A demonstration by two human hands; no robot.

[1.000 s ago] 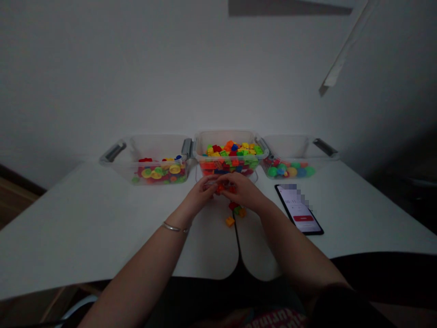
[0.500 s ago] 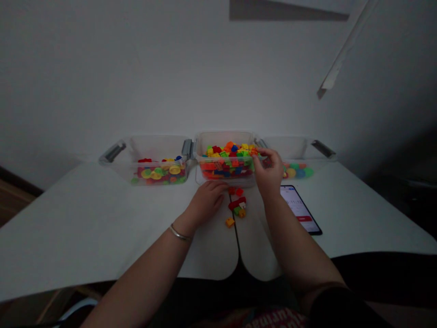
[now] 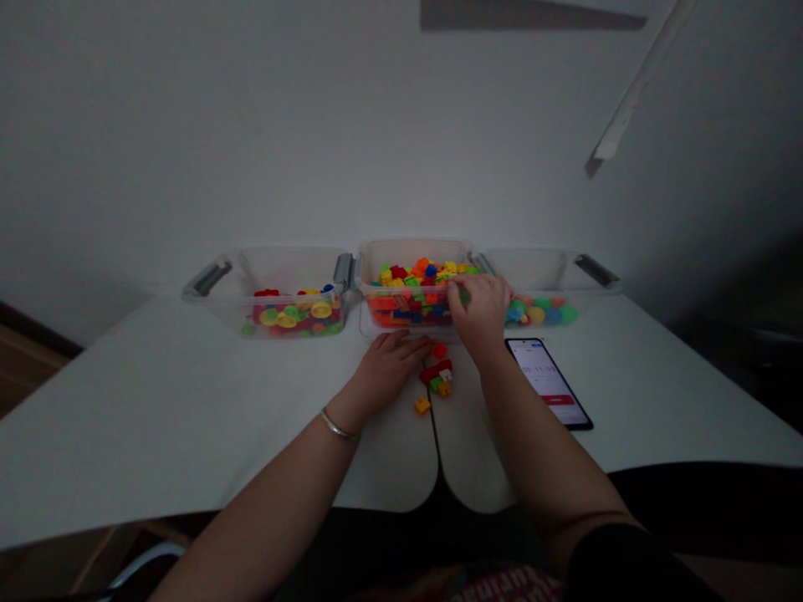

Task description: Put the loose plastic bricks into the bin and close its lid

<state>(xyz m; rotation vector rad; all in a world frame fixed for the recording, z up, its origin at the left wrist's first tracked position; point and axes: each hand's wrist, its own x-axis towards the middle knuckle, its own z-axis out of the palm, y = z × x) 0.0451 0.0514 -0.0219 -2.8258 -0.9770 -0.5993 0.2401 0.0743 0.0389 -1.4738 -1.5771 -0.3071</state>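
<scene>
My left hand (image 3: 387,372) lies on the white table with its fingers stretched out, open, beside a few loose toy bricks. Closest to its fingertips is a small red brick (image 3: 440,351). Just nearer to me, a cluster of red, white, green and orange bricks (image 3: 437,376) rests by the table seam. A lone orange brick (image 3: 422,405) sits below that. At the front right corner of the middle clear bin (image 3: 414,333), my right hand (image 3: 483,313) is closed on a small green brick (image 3: 464,295), mostly hidden by the fingers. Many coloured bricks (image 3: 407,280) fill the bin.
A clear bin (image 3: 294,334) with yellow, red and green pieces stands at left. Another clear bin (image 3: 565,293) with coloured round pieces is at right, partly behind my right hand. A phone (image 3: 549,385) lies right of my forearm. Behind rises a wall (image 3: 282,125).
My right hand has drawn back and slightly left from over the middle bin, and green now shows between its fingers. My left hand has slid a little right, covering one red brick.
</scene>
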